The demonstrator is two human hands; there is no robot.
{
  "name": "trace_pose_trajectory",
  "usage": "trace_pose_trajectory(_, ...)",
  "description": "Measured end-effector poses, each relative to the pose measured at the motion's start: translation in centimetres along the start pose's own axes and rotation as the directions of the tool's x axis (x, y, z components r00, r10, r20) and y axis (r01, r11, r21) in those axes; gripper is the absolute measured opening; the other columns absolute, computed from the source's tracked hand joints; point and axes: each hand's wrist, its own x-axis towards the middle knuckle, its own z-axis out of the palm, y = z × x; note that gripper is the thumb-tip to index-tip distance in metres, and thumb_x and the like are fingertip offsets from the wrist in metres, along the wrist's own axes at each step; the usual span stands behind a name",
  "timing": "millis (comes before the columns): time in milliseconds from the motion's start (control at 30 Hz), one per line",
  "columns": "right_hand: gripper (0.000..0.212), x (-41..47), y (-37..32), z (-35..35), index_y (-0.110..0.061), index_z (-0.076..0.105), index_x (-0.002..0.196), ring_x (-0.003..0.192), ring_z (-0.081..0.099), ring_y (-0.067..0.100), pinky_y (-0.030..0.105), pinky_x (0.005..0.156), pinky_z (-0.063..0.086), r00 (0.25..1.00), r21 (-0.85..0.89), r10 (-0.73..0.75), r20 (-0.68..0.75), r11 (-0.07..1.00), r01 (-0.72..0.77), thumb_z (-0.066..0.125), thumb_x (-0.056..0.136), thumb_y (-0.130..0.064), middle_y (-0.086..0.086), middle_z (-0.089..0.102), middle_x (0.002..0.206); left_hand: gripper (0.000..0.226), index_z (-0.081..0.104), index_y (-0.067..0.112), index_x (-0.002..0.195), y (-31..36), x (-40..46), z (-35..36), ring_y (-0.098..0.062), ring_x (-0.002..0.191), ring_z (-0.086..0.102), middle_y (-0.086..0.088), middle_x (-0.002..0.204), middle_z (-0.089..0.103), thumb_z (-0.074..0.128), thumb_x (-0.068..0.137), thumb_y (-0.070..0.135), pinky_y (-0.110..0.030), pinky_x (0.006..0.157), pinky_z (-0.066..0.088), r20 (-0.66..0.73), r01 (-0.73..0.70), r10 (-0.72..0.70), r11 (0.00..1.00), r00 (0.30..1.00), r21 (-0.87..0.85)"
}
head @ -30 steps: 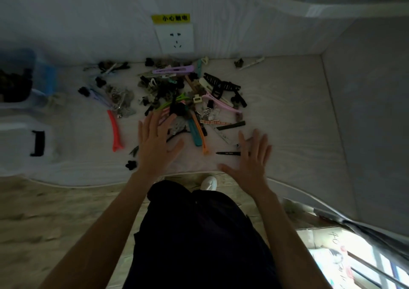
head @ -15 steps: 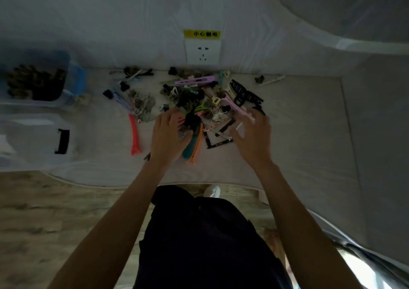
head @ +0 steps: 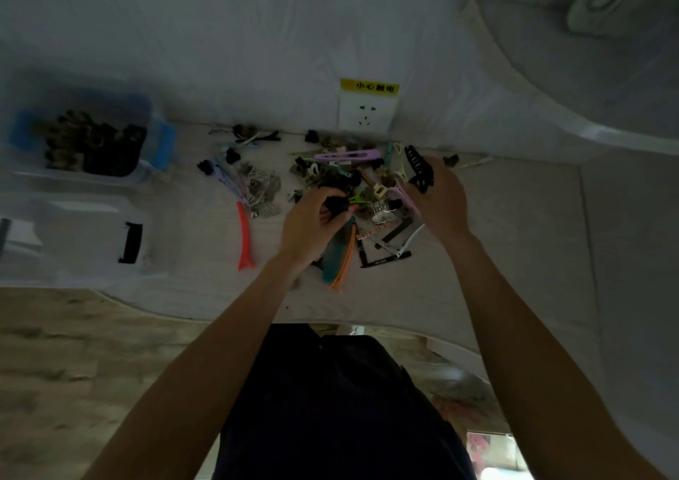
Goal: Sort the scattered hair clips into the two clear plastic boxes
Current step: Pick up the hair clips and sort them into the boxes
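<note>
A heap of mixed hair clips [head: 349, 182] lies on the white table below the wall socket. My left hand [head: 312, 222] curls its fingers round a small black clip [head: 336, 204] at the near side of the heap. My right hand [head: 439, 200] grips a large black claw clip [head: 419, 167] and a pink clip [head: 406, 196] at the heap's right side. At the far left stand two clear boxes: the far one [head: 154, 149] with blue latches holds dark clips, the near one [head: 73, 244] holds a black clip [head: 131, 242].
A red clip [head: 244, 237] lies left of the heap, orange and teal clips [head: 340, 259] at its near side. A wall socket [head: 367, 114] with a yellow label is behind. The table's front edge [head: 220, 314] curves near my body; wooden floor lies below left.
Both hands moved from the table's near part into the heap. The left hand closed on the small black clip; the right hand took up the black claw clip and a pink one.
</note>
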Motion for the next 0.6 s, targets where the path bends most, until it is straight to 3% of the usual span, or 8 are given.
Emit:
trace_pose_trajectory(100,0.047,-2.0,-3.8,-0.8,-0.008,0.047,0.128,0.108,0.053,0.025,0.030,0.091,0.038,0.969,0.055,-0.238,-0.071,0.969,0.242,0.063,0.087,-0.024,0.012,0.059,0.119,0.029,0.058,0.021,0.111,0.9,-0.4,-2.7,0.000,0.087,0.063,0.005,0.103,0.063,0.067,0.084,0.027,-0.014,0.071,0.053,-0.080,0.107,-0.134,0.955,0.988,-0.276)
trace_pose_trajectory(200,0.050,-4.1,-7.7,0.2,-0.007,0.042,0.132,0.109,0.046,0.011,0.014,0.094,0.034,0.953,0.114,-0.302,-0.038,0.946,0.304,0.060,0.089,-0.025,0.007,0.055,0.123,0.022,0.058,0.028,0.105,0.4,-1.0,-7.0,-0.001,0.086,0.061,0.009,0.102,0.060,0.066,0.084,0.025,-0.011,0.069,0.050,-0.187,0.089,-0.146,0.955,0.971,-0.284)
trace_pose_trajectory(267,0.050,-4.8,-10.5,1.5,-0.009,0.040,0.132,0.108,0.049,0.007,0.009,0.088,0.039,0.980,0.302,-0.196,0.037,0.937,0.176,0.059,0.089,-0.029,0.003,0.054,0.121,0.025,0.056,0.029,0.105,-0.6,-1.5,-10.7,-0.005,0.087,0.060,0.004,0.105,0.060,0.066,0.084,0.021,-0.012,0.072,0.050,-0.262,0.000,-0.057,0.977,0.963,-0.214)
trace_pose_trajectory(333,0.050,-4.5,-13.5,3.7,-0.011,0.040,0.131,0.105,0.055,0.011,0.014,0.085,0.046,0.983,0.490,-0.050,0.177,0.871,-0.044,0.058,0.089,-0.032,0.001,0.056,0.118,0.029,0.057,0.022,0.110,-2.5,-1.8,-15.4,-0.007,0.088,0.058,-0.001,0.109,0.058,0.066,0.084,0.015,-0.015,0.075,0.049,-0.326,-0.070,0.048,0.996,0.944,-0.058)
trace_pose_trajectory(433,0.043,-3.3,-18.5,7.3,-0.009,0.049,0.124,0.098,0.062,0.016,0.018,0.076,0.050,0.933,0.625,0.090,0.348,0.720,-0.302,0.060,0.088,-0.031,0.003,0.061,0.110,0.030,0.058,0.013,0.111,-6.0,-1.6,-22.5,-0.018,0.093,0.058,-0.010,0.112,0.057,0.066,0.082,0.013,-0.028,0.080,0.049,-0.353,0.014,0.066,0.975,0.933,0.221)
trace_pose_trajectory(500,0.041,-2.5,-21.6,9.2,-0.008,0.052,0.121,0.091,0.063,0.015,0.013,0.068,0.049,0.928,0.590,0.057,0.368,0.757,-0.281,0.060,0.088,-0.031,0.003,0.063,0.103,0.032,0.058,0.012,0.112,-8.1,-1.2,-26.0,-0.029,0.097,0.059,-0.012,0.113,0.057,0.066,0.080,0.014,-0.036,0.082,0.047,-0.332,0.111,0.012,0.930,0.943,0.349)
trace_pose_trajectory(600,0.044,-1.2,-27.2,11.4,-0.014,0.050,0.125,0.087,0.060,0.009,0.013,0.072,0.048,0.929,0.509,-0.090,0.359,0.853,-0.115,0.061,0.087,-0.033,-0.005,0.060,0.101,0.034,0.056,0.017,0.114,-11.7,-0.6,-30.1,-0.034,0.098,0.059,-0.011,0.116,0.059,0.065,0.081,0.018,-0.040,0.080,0.047,-0.296,0.237,-0.109,0.867,0.949,0.438)
